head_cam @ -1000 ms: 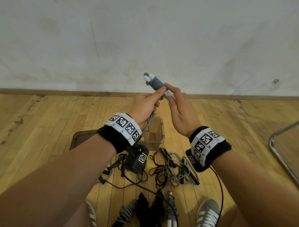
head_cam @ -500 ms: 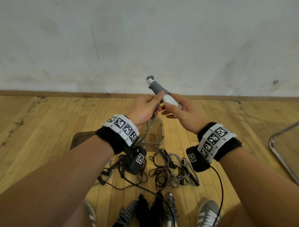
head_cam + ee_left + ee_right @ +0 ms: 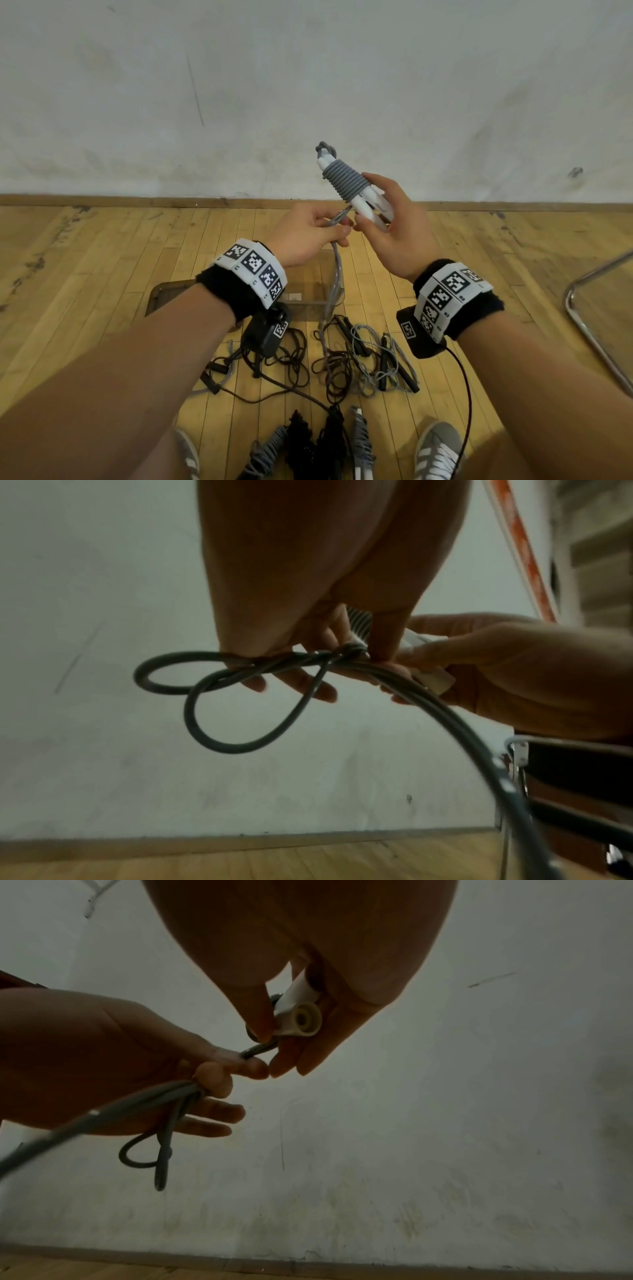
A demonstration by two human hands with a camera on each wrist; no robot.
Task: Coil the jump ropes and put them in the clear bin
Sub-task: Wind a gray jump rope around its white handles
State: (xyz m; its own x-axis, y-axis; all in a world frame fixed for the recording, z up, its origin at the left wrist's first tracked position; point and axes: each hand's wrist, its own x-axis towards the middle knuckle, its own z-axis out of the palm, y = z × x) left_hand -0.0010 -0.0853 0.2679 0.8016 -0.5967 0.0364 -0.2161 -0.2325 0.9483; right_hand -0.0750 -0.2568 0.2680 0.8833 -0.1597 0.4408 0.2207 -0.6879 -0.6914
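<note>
Nearest, on the wooden floor (image 3: 102,274) between the person's shoes (image 3: 436,452): a row of already wound ropes (image 3: 329,442), grey and black, lying side by side. Just beyond them, a tangle of loose ropes (image 3: 363,353), black and grey, with black handles mixed in. Past the tangle, the clear bin (image 3: 325,291) stands on the floor, partly hidden behind the left wrist; contents can't be made out. Above the bin, held in the air: left hand (image 3: 308,233) pinches the grey rope (image 3: 337,270) between thumb and forefinger, other fingers (image 3: 322,691) loosely out, small loop hanging from the pinch in the left wrist view; the slack drops from there down to the tangle. Right hand (image 3: 394,222) has its fingers curled round the white handles (image 3: 370,207), both held together, tips pointing up and far-left, several tight grey turns (image 3: 346,180) wound round their upper half. Far right, a chrome chair frame (image 3: 589,329). Farthest, white wall (image 3: 308,85) with wooden skirting.
</note>
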